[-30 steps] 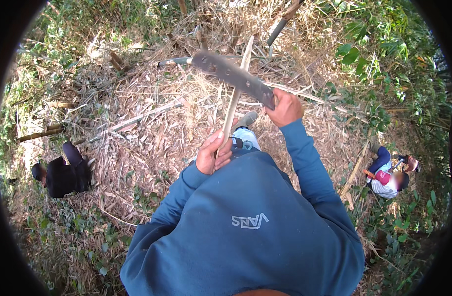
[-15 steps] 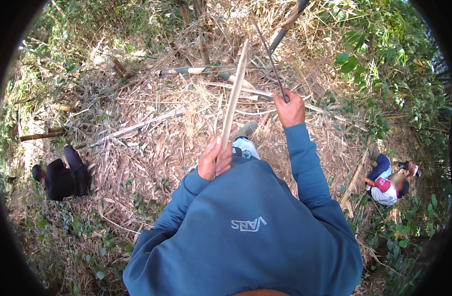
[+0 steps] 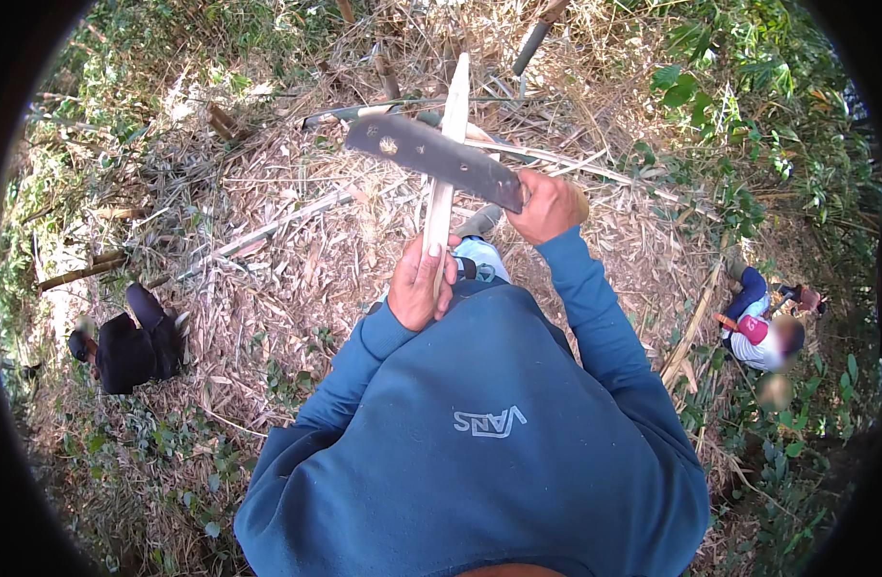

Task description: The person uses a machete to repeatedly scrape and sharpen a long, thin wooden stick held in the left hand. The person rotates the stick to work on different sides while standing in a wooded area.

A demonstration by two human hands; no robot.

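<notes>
Grey blade (image 3: pixel 433 161) in right hand (image 3: pixel 547 207), across pale strip (image 3: pixel 439 212) in left hand (image 3: pixel 421 285), each grip closed.

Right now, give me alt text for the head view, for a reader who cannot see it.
A person's right hand holds a broad dark blade with holes, crossing in front of a pale strip held in the left hand. Dry leaves litter the ground; one person in black is at left, another in a white and red top at right.
</notes>
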